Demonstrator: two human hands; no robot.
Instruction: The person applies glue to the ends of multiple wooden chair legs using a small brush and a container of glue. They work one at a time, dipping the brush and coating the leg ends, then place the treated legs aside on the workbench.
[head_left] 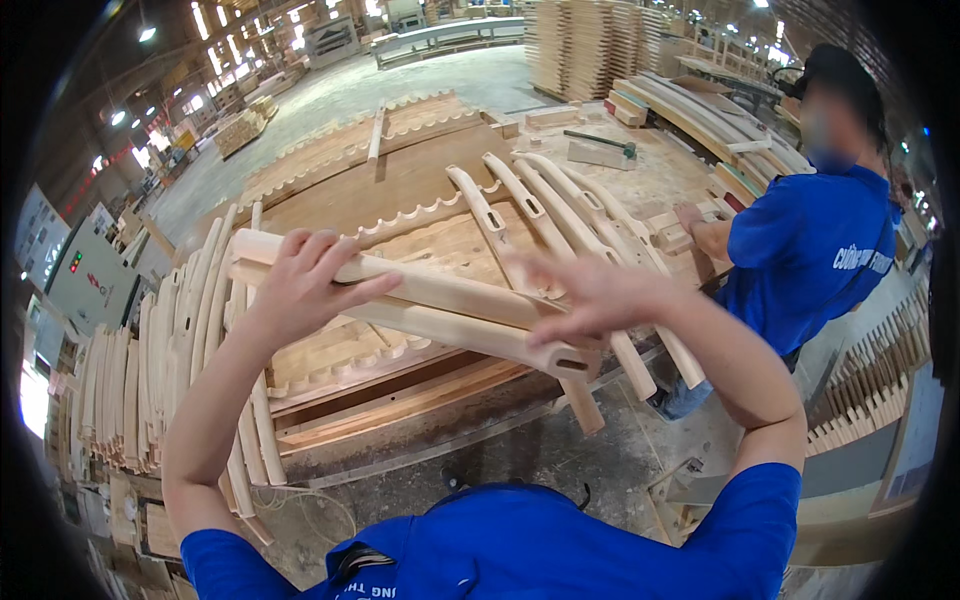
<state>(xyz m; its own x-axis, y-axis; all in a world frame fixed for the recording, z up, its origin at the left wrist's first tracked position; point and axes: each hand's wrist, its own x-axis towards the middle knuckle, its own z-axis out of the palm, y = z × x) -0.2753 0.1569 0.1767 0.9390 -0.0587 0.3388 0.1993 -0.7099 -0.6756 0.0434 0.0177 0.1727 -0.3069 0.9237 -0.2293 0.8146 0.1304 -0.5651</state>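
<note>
Left hand (pixel 300 285) wraps two curved wooden rails (pixel 430 305) near their left ends, above the workbench (pixel 400 190). Right hand (pixel 590 295), blurred, fingers spread, rests on them. More rails (pixel 570 215) behind; co-worker (pixel 810 250) right.

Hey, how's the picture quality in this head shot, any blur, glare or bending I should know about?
Head view: the right hand is smeared by motion blur, while the left hand gripping the curved wooden rails is sharp; ceiling lamps blow out to white glare; fisheye bends the workbench edges and leaves a black rim; a co-worker's face is blurred out.
</note>
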